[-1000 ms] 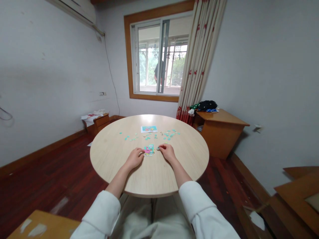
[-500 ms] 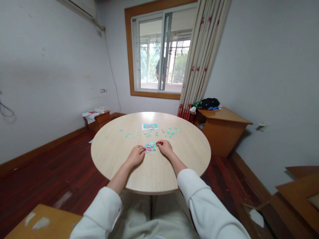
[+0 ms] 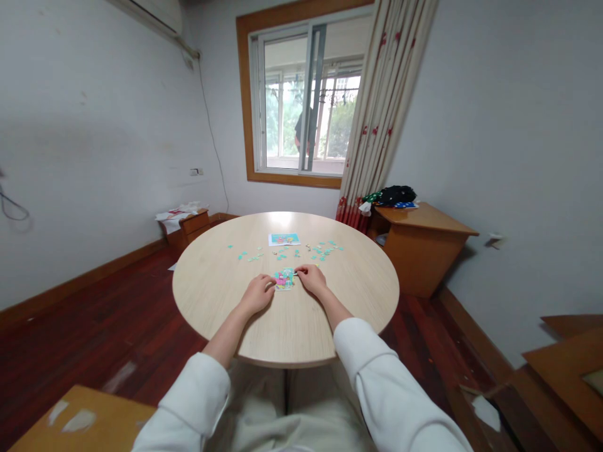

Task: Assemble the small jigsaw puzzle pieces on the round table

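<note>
A partly joined jigsaw puzzle in pink, teal and yellow lies flat on the round table in front of me. At its left edge my left hand rests on the tabletop, fingers bent and slightly apart, fingertips touching the puzzle. My right hand is at the upper right edge, thumb and forefinger pinched on a small dark puzzle piece. Fingers partly hide that piece. Beyond the puzzle, several loose teal and pale pieces are scattered across the table.
A picture card with a teal print lies behind the loose pieces. To the right stands a wooden desk with dark cloth on top. A small cabinet is at the back left. Someone is partly visible beyond the window.
Almost nothing differs. Both hands keep their places at the puzzle's edges, and the view has shifted very slightly.
</note>
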A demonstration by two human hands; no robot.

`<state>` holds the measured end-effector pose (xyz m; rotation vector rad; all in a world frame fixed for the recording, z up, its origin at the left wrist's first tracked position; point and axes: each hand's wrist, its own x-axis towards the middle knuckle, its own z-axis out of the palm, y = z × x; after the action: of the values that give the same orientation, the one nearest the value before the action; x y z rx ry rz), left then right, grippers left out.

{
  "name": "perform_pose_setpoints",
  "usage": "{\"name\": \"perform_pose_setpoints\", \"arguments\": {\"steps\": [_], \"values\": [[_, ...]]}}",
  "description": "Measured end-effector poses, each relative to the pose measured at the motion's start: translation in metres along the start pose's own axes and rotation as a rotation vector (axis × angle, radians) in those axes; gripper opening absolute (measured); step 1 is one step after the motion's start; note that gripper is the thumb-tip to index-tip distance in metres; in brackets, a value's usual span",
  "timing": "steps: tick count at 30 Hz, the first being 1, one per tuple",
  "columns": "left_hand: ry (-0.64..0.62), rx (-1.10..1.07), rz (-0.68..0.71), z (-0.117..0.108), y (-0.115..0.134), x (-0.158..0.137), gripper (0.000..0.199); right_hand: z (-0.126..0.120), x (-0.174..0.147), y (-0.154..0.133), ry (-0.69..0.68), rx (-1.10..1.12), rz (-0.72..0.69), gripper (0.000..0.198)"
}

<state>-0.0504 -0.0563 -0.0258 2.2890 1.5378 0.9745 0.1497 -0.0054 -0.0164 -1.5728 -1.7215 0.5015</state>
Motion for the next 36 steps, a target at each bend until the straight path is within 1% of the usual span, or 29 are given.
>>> {"name": "perform_pose_setpoints", "arguments": {"steps": [2,6,8,10,15,18,23,29,36], "values": [[-0.003,-0.002,0.001,0.000,0.000,0.000,0.023,0.001,0.001,0.002,0.019,0.066,-0.006,0.019],[-0.014,-0.008,-0.009,-0.001,0.000,0.000,0.023,0.000,0.000,0.011,0.115,0.356,-0.033,0.021],[-0.021,-0.011,-0.013,-0.002,0.000,0.000,0.023,-0.002,-0.004,0.015,0.154,0.441,-0.032,0.023],[-0.022,-0.013,-0.016,-0.003,0.001,-0.001,0.023,-0.005,-0.009,0.018,0.154,0.401,-0.031,0.022],[-0.008,-0.019,-0.017,-0.003,0.003,-0.002,0.023,-0.007,-0.017,0.014,0.084,0.138,-0.081,0.022],[-0.006,-0.023,-0.015,-0.003,0.002,-0.002,0.023,-0.007,-0.018,0.011,0.079,0.085,-0.077,0.024],[-0.008,-0.026,-0.006,0.000,-0.002,-0.001,0.023,-0.009,-0.019,0.008,0.068,0.118,-0.067,0.024],[0.002,-0.026,0.008,0.002,-0.005,0.000,0.022,-0.009,-0.021,0.009,-0.054,0.311,-0.105,0.021],[0.001,-0.043,-0.005,0.001,-0.004,0.000,0.022,-0.005,-0.019,0.014,-0.076,0.288,-0.098,0.020]]}}
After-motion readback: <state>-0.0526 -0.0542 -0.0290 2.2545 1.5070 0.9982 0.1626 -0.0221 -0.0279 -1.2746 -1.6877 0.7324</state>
